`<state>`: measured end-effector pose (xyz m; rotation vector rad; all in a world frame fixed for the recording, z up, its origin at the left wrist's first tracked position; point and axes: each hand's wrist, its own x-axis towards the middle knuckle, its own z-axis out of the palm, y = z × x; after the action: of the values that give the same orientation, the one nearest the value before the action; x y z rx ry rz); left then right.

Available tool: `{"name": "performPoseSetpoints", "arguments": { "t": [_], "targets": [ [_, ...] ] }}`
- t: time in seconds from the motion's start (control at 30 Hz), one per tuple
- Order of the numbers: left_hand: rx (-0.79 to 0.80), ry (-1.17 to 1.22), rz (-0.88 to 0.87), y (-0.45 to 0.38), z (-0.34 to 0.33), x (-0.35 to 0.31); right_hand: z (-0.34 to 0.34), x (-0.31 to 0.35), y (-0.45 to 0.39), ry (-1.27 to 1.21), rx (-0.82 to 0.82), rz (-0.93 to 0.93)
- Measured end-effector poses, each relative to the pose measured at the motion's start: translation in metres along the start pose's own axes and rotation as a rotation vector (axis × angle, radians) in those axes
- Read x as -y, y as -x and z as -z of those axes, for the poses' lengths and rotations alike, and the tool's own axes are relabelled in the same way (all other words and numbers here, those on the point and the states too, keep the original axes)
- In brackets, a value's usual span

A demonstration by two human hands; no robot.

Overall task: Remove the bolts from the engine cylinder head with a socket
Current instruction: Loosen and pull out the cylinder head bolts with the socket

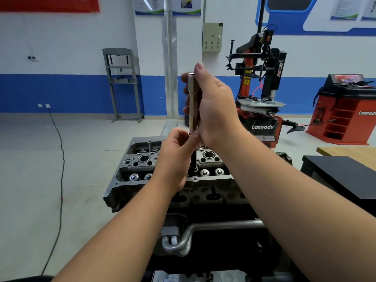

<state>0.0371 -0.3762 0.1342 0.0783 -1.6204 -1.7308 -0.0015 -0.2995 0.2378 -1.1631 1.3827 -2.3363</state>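
Workshop floor behind; right hand (211, 106) grips the upright socket extension (192, 102), left hand (177, 157) pinching its lower end, directly above the cylinder head (138, 159).

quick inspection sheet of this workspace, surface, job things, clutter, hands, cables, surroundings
surface: cylinder head sits on a dark engine stand, valve gear exposed
job's things: long socket tool held upright above the head; a dark shaft runs below it toward the head; bolt not clearly visible
clutter: nothing seen on the head
grippers: right hand grips the tool's upper part; left hand pinches its lower end
cables: black cable trails across the floor from a wall socket
surroundings: tyre changer, red balancer, grey press frame
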Motion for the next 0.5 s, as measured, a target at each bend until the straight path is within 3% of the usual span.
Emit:
{"name": "performPoseSetpoints", "arguments": {
  "t": [0.2, 0.37, 0.5],
  "targets": [
    [0.117, -0.056, 0.039, 0.0019, 0.0029, -0.001, -0.004, 0.0035, -0.0052, -0.104, 0.06, -0.099],
    [0.08, 0.003, 0.028, 0.0002, 0.0033, -0.0002, 0.0013, -0.0013, 0.0013, 0.105, 0.032, 0.102],
    [0.037, 0.017, -0.005, -0.0011, 0.0024, 0.0021, 0.0017, -0.0013, 0.0018, -0.056, 0.057, 0.028]
  ]
}}
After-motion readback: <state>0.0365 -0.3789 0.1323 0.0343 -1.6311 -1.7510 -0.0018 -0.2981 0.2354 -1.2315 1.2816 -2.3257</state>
